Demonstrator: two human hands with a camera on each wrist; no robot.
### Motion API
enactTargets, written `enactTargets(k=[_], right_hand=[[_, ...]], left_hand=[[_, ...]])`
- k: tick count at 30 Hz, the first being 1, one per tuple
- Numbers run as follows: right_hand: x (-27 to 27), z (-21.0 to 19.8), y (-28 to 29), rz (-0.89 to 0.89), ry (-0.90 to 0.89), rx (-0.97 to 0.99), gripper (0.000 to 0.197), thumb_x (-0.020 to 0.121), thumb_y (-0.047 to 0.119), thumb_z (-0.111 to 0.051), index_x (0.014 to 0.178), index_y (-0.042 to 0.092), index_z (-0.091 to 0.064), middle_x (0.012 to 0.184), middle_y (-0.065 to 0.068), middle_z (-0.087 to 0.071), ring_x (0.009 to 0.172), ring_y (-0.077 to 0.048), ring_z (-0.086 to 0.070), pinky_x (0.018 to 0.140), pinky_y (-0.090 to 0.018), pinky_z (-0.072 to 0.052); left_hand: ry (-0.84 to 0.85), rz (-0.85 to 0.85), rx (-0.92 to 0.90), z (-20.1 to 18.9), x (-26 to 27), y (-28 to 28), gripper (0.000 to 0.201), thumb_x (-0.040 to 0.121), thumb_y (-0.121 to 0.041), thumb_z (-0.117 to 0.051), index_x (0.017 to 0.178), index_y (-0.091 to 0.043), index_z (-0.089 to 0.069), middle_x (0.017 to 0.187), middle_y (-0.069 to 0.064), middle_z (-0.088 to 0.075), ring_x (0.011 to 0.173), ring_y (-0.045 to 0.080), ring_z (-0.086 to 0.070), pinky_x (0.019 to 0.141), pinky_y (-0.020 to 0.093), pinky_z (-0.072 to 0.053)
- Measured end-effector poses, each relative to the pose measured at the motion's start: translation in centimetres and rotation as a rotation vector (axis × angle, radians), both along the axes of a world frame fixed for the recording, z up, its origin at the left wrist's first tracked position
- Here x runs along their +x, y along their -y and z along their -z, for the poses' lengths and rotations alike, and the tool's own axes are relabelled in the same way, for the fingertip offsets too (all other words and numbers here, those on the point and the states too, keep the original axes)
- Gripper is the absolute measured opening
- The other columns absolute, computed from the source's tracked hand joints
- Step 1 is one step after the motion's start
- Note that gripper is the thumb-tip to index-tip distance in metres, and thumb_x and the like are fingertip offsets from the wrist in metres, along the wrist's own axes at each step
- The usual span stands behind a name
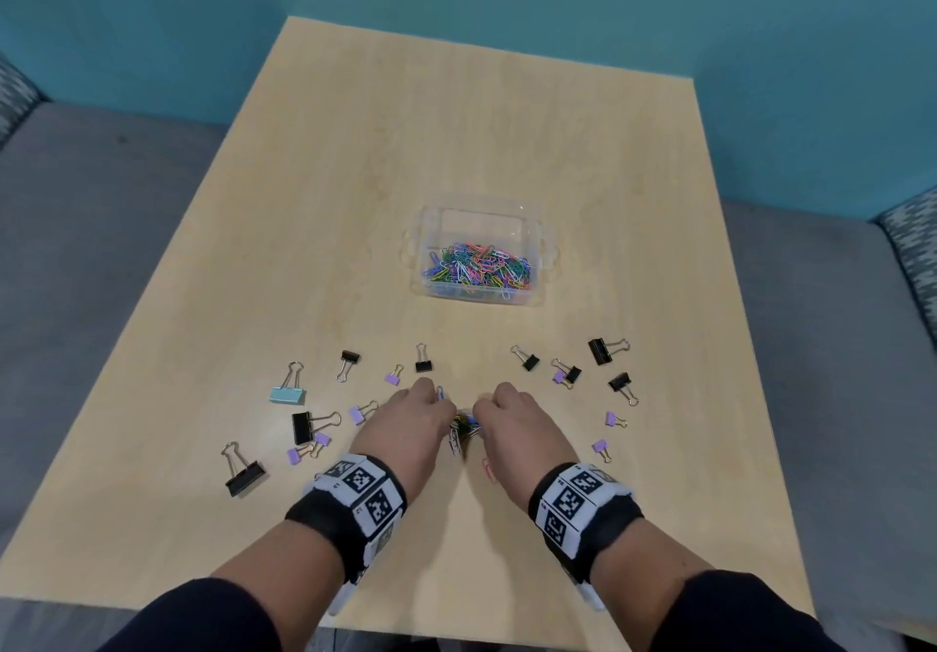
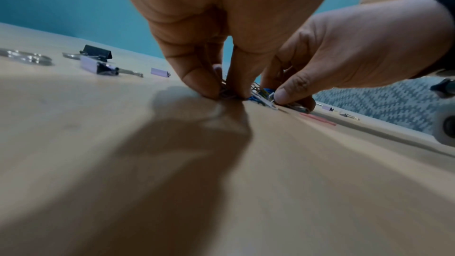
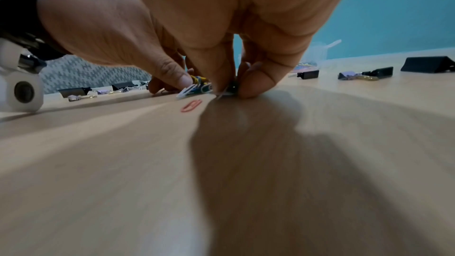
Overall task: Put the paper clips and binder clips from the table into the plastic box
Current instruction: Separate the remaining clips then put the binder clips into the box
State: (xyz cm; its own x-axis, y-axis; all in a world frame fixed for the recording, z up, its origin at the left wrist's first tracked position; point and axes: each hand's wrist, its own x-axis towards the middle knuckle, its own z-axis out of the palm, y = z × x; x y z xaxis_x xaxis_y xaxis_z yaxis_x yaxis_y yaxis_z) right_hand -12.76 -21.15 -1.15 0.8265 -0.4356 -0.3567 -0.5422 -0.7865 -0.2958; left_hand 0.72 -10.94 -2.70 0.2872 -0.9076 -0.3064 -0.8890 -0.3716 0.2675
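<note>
Our left hand and right hand meet on the pale wooden surface, each grip pinching at the small heap of coloured paper clips between them. The clear plastic box sits at twelve o'clock, and black and lilac binder clips lie scattered at both sides

We could read no words, brands or numbers anywhere; the wristbands in the lower part of the head view bore only black-and-white square code markers, their tiny characters too small to make out.
</note>
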Motion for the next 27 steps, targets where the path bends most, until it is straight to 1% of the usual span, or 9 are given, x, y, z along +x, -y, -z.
enactTargets(k=[3,6,9,12,15,17,20,23,27], right_hand=[[-0.1,-0.3,0.5,-0.001,0.007,0.005,0.024,0.078,0.003,-0.059,0.092,0.017,-0.045,0.093,-0.003,-0.037,0.077,-0.021,-0.031,0.063,-0.035,-0.033],[-0.1,-0.2,0.9,0.007,-0.009,0.014,0.031,0.079,-0.001,-0.054,0.083,0.022,-0.035,0.087,0.001,-0.031,0.073,-0.022,-0.033,0.060,-0.033,-0.030],[-0.2,-0.4,1.5,0.096,0.005,0.073,0.019,0.085,0.003,-0.050,0.081,0.018,-0.040,0.084,0.001,-0.038,0.069,-0.024,-0.042,0.056,-0.034,-0.033],[-0.3,-1.5,2.6,0.160,0.053,0.218,0.009,0.090,0.012,-0.050,0.082,0.017,-0.050,0.085,0.000,-0.048,0.072,-0.024,-0.050,0.063,-0.035,-0.042],[0.1,-2.9,4.2,0.203,0.032,0.415,0.011,0.084,0.012,-0.056,0.077,0.020,-0.055,0.076,0.004,-0.054,0.066,-0.017,-0.053,0.061,-0.033,-0.044],[0.8,-3.8,5.5,0.294,0.047,0.597,0.010,0.078,0.009,-0.060,0.074,0.017,-0.056,0.060,0.006,-0.055,0.050,-0.014,-0.052,0.051,-0.032,-0.044],[2.6,-5.7,8.4,0.388,0.119,0.738,0.017,0.079,0.002,-0.063,0.071,0.016,-0.058,0.053,0.004,-0.055,0.040,-0.014,-0.052,0.046,-0.031,-0.042],[5.1,-7.3,12.0,0.432,0.257,0.711,0.019,0.082,-0.002,-0.065,0.073,0.012,-0.057,0.057,-0.005,-0.054,0.042,-0.016,-0.053,0.044,-0.027,-0.044],[8.3,-7.3,15.8,0.466,0.334,0.533,0.022,0.081,-0.004,-0.064,0.071,0.013,-0.056,0.059,-0.005,-0.054,0.042,-0.014,-0.053,0.049,-0.032,-0.053]], left_hand=[[-0.005,0.000,-0.004,-0.4,0.0,-0.1,0.024,0.076,0.003,-0.055,0.076,-0.017,-0.042,0.080,-0.001,-0.032,0.057,0.020,-0.033,0.048,0.031,-0.034],[-0.037,-0.003,0.017,-0.5,0.3,-0.3,0.029,0.067,0.004,-0.064,0.071,-0.017,-0.046,0.073,-0.003,-0.030,0.051,0.019,-0.030,0.043,0.028,-0.029],[-0.067,-0.033,-0.008,-1.0,0.6,-0.3,0.017,0.077,-0.009,-0.067,0.073,-0.016,-0.053,0.072,-0.003,-0.037,0.048,0.019,-0.035,0.045,0.028,-0.029],[-0.157,-0.102,0.016,-2.3,1.0,0.1,0.011,0.091,-0.024,-0.053,0.083,-0.018,-0.058,0.083,-0.002,-0.049,0.068,0.023,-0.053,0.059,0.030,-0.037],[-0.273,-0.107,0.058,-4.6,2.2,1.1,0.010,0.087,-0.030,-0.055,0.083,-0.024,-0.061,0.084,-0.005,-0.053,0.079,0.019,-0.054,0.066,0.031,-0.039],[-0.344,-0.105,0.025,-6.2,3.2,2.1,0.008,0.083,-0.030,-0.061,0.085,-0.023,-0.066,0.084,-0.005,-0.059,0.080,0.016,-0.055,0.071,0.031,-0.044],[-0.410,-0.161,-0.070,-8.4,5.4,4.7,0.002,0.081,-0.024,-0.067,0.082,-0.022,-0.068,0.075,-0.004,-0.062,0.064,0.012,-0.053,0.065,0.029,-0.045],[-0.376,-0.249,-0.177,-9.7,7.9,8.0,0.002,0.082,-0.021,-0.067,0.081,-0.019,-0.068,0.071,0.002,-0.062,0.057,0.015,-0.053,0.064,0.033,-0.049],[-0.190,-0.251,-0.211,-9.8,10.2,12.5,0.009,0.082,-0.025,-0.065,0.087,-0.018,-0.069,0.082,0.005,-0.064,0.077,0.024,-0.056,0.067,0.031,-0.042]])
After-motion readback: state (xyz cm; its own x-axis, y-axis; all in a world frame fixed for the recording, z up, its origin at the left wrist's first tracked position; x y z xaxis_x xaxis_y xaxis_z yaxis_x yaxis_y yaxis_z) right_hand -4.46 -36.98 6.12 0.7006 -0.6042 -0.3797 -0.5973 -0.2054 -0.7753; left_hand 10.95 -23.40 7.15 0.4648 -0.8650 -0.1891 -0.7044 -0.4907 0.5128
